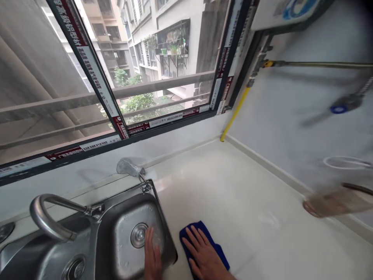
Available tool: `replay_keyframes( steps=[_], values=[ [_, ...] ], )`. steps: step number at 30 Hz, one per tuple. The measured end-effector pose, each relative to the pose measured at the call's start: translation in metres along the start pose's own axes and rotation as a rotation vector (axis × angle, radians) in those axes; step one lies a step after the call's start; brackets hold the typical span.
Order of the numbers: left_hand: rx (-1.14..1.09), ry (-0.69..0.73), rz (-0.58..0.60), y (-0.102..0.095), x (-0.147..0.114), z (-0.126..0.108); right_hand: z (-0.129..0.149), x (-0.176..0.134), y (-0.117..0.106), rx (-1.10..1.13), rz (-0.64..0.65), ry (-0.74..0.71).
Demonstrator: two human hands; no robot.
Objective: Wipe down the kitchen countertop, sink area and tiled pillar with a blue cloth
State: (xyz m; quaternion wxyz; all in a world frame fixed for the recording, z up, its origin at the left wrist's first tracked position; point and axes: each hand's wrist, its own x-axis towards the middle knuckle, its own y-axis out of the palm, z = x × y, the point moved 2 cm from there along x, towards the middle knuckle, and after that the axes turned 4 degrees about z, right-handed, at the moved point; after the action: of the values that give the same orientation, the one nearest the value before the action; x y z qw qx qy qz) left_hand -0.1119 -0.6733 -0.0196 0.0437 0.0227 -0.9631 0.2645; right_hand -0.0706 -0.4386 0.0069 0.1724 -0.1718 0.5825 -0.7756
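Observation:
A folded blue cloth (217,251) lies on the pale countertop (247,186), just right of the sink. My right hand (201,252) presses on it with the palm down and the fingers spread. Over the right basin of the steel double sink (122,221) is my left hand (153,252), fingers stretched forward and slightly blurred, with nothing seen in it. The basin's round drain (139,235) shows beside those fingers. Droplets dot the basin floor.
A curved faucet (48,217) arches over the left basin. Behind the sink, something wrapped in clear plastic (129,167) sits against the wall. A yellow gas pipe (236,112) meets the counter's back corner. At right stands a blurred brownish object (335,202). A window (163,77) spans the back.

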Motion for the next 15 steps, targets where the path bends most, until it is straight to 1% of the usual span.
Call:
replay_keyframes(
  steps=[3,5,7,8,9,11,13,15],
  values=[
    [0.006,-0.005,0.103,0.007,-0.017,0.005,-0.008,-0.054,-0.005,-0.093,-0.033,0.07],
    [0.044,0.042,0.179,0.01,-0.026,0.009,-0.019,-0.09,-0.009,-0.167,-0.053,0.114],
    [0.1,0.121,0.216,0.006,-0.034,0.018,-0.032,-0.121,-0.014,-0.227,-0.091,0.164],
    [0.131,0.152,0.215,0.001,-0.037,0.025,-0.039,-0.133,-0.015,-0.248,-0.114,0.188],
    [0.161,0.165,0.199,-0.008,-0.041,0.032,-0.046,-0.142,-0.016,-0.263,-0.134,0.211],
    [0.222,0.136,0.124,-0.034,-0.051,0.051,-0.055,-0.15,-0.015,-0.284,-0.163,0.236],
    [0.292,0.076,0.045,-0.065,-0.064,0.068,-0.056,-0.144,-0.014,-0.298,-0.164,0.213],
    [0.374,0.007,-0.016,-0.094,-0.081,0.079,-0.049,-0.126,-0.013,-0.284,-0.138,0.139]
  ],
)
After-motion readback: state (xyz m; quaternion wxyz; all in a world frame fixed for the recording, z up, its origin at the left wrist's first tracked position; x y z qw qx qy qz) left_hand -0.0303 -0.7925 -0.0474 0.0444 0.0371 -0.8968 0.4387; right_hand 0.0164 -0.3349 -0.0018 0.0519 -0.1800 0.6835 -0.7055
